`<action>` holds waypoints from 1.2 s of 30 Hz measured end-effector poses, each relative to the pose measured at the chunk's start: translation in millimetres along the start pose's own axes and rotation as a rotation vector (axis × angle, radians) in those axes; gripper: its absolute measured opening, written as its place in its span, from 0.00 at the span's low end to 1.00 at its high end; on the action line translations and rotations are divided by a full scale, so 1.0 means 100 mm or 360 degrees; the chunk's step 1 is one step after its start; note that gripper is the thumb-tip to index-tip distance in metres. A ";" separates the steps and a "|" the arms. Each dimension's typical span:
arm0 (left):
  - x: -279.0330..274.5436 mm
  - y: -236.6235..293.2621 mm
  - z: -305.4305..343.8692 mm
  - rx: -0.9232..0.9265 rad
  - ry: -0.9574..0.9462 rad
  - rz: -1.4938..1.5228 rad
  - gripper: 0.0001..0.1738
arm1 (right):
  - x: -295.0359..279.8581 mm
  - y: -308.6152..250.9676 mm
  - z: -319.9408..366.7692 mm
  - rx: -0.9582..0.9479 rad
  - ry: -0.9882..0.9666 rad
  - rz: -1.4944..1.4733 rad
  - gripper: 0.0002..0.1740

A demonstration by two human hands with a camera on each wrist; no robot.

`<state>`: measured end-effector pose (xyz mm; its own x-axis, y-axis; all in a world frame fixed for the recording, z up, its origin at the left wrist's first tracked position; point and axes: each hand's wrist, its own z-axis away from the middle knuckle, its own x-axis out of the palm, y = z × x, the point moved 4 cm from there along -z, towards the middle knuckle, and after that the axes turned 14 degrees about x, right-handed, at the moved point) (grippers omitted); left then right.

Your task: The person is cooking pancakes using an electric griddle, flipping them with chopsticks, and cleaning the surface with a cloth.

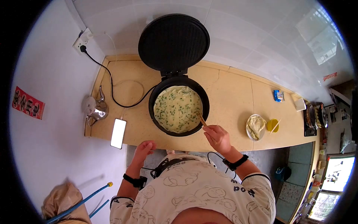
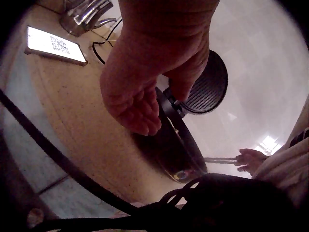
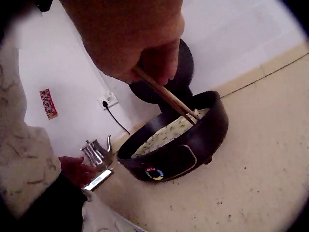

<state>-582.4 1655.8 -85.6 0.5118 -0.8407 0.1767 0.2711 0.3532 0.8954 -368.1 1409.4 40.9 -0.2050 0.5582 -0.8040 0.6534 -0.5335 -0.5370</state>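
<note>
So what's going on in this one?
A person stands at a kitchen counter over an open electric griddle pan, its lid raised, with a chive-flecked pancake lying inside. The right hand holds chopsticks whose tips reach the pancake's right edge. The left hand hangs idle by the counter's front edge, holding nothing. A plate of folded pancakes sits to the right, a lit phone and a metal teapot to the left.

Wooden chopsticks [image 1: 201,120], matt black pan [image 1: 156,115], shiny metal kettle [image 1: 95,108].
</note>
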 end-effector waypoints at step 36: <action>-0.11 -0.05 0.09 0.0015 0.0122 0.0012 0.21 | 1.09 -0.40 -0.78 -0.0646 -0.0230 0.0159 0.17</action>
<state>-596.7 1659.5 -88.5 0.5746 -0.8042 0.1521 0.2596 0.3553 0.8980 -359.2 1541.1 -5.2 -0.2074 0.4067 -0.8897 0.9025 -0.2713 -0.3344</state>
